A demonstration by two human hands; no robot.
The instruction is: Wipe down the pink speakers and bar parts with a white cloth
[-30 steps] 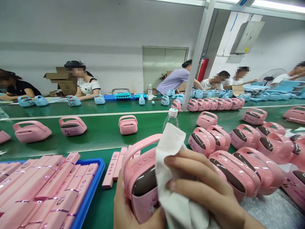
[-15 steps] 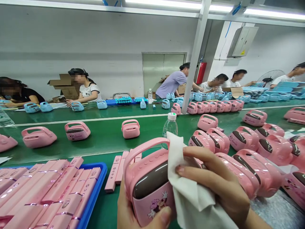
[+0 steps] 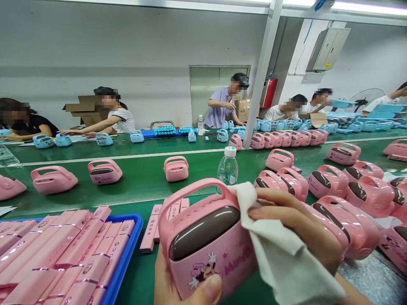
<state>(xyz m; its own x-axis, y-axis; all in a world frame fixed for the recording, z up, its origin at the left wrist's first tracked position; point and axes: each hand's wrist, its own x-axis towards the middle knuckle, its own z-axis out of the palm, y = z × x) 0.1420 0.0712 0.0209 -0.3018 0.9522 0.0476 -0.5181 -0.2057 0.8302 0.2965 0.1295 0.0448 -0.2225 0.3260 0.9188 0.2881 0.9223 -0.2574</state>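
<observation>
A pink portable speaker [image 3: 219,250] with a carry handle, a dark glossy panel and a cartoon print is tilted up close to me. My left hand [image 3: 187,284] grips it from below, thumb on its printed front. My right hand [image 3: 295,224] pinches a white cloth [image 3: 276,258] and presses it to the speaker's right upper end, beside the handle's foot. Most of the cloth hangs down below my right fingers. The palm side of my left hand is hidden behind the speaker.
A blue tray [image 3: 136,228] of pink microphones [image 3: 63,237] stands at the left. Many pink speakers [image 3: 343,224] crowd the right. A clear bottle [image 3: 228,167] stands ahead on the green table [image 3: 143,186]. Across it, co-workers sit behind blue speakers [image 3: 136,136]; one person [image 3: 219,106] stands.
The cloth and my right hand have shifted right, exposing more of the speaker's printed front. The speaker has turned slightly. Across the table, the standing person has straightened up.
</observation>
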